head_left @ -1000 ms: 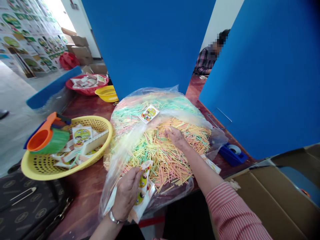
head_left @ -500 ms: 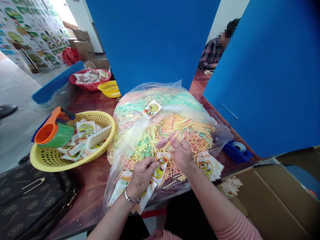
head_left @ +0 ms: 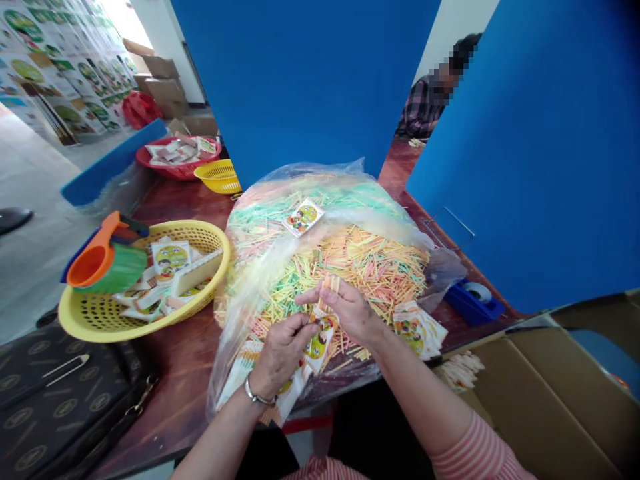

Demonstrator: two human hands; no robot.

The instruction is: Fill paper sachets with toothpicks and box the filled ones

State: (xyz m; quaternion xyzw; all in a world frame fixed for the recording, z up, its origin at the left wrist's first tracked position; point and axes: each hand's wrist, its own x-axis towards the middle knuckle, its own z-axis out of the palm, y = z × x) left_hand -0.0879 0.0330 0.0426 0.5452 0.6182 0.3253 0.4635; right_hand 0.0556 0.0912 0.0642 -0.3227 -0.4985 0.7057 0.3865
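Printed packets gripped in the closed left hand; coloured sticks pinched between right hand fingertips; both hands held above the clear plastic bag lying on the table

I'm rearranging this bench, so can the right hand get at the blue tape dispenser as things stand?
Probably yes. The right hand, apparently pinching coloured sticks, is over the plastic bag. Toward the blue tape dispenser lie only the bag's edge and printed sachets, both low, so nothing seems to block the way.
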